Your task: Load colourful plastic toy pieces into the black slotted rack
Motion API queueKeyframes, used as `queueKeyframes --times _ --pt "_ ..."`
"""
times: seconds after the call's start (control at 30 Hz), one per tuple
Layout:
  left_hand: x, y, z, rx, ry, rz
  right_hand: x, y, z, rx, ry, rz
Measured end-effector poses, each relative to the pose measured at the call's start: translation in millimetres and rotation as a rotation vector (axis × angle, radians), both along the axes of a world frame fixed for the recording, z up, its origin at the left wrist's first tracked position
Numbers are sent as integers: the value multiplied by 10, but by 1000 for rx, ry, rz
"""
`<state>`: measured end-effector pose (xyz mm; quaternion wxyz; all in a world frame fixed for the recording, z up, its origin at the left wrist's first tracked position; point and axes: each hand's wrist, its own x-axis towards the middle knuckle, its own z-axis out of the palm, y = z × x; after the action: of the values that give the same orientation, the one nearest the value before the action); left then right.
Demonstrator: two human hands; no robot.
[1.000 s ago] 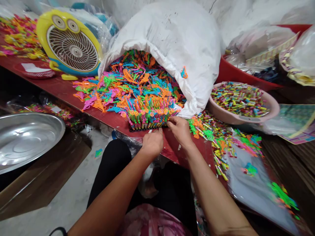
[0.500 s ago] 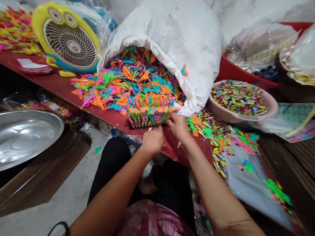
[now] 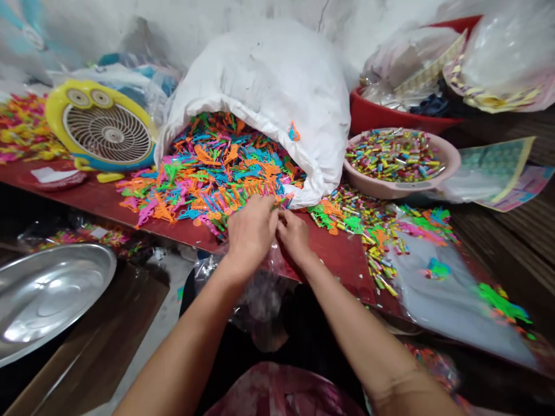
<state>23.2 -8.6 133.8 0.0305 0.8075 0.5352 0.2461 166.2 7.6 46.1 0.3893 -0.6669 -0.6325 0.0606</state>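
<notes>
Finds L hand (image 3: 251,228) and R hand (image 3: 295,234) drawn together at mouth of white sack (image 3: 269,86), fingertips touching. Contrasts w/ half a sec. earlier: apart then, on a black rack of upright tubes just in front of that mouth. Sees no rack now; under the hands or gone, cannot tell. Rates L grip as curled down over plastic pieces (image 3: 203,167) spilling from sack, R grip as pinched near-closed against it. Contents of either hidden, cannot tell. Judges work as shifted from rack to loose pile. Notes clear bag (image 3: 260,289) below hands at tabletop (image 3: 342,260) edge, pink bowl (image 3: 390,190) right of sack, fan (image 3: 104,130) left of it. Logs view as tilted up vs. earlier.
</notes>
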Motion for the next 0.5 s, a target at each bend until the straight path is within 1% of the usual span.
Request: queueKeyframes --times 0.07,0.1,0.23,0.3,0.4,0.43,0.5 --pt "45 140 142 46 96 19 -29 0 -102 73 97 7" --pt "76 211 185 47 153 12 -39 -8 -150 103 141 19" --pt "185 403 241 5 314 -4 -30 -84 -320 155 328 92" --pt "216 442 261 -6 356 6 1 -122 -386 131 468 50" --pt "256 479 315 0 435 -9 55 -139 -443 51 627 -74" --pt "271 494 333 6 465 -21 69 -135 -449 27 635 -99" --pt "300 534 354 20 525 -47 86 -124 -440 12 577 -117"
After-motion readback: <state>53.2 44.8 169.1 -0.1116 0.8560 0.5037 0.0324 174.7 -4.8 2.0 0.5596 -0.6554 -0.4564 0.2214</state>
